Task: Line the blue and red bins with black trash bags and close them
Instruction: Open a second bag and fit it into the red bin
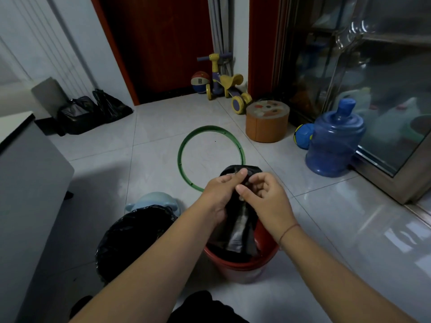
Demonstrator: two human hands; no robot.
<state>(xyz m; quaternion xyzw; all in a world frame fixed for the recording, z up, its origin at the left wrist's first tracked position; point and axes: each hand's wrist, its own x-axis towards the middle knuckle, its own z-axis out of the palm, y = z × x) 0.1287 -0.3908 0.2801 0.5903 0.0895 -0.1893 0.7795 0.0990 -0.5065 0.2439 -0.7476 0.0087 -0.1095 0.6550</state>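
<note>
The red bin (242,268) stands on the floor in front of me. A folded black trash bag (240,227) hangs upright over it, its lower end inside the bin. My left hand (221,194) and my right hand (265,199) both pinch the bag's top edge, close together. To the left stands the blue bin, lined with a black bag (133,238) folded over its rim. The bin's pale blue lid (156,202) shows behind that liner.
A green ring (184,145) lies on the tiled floor beyond the bins. A grey cabinet (30,187) stands at left, a blue water jug (333,141) and orange stool (267,122) at right. Black bags (93,113), a toy scooter (226,85) and balls sit by the far wall.
</note>
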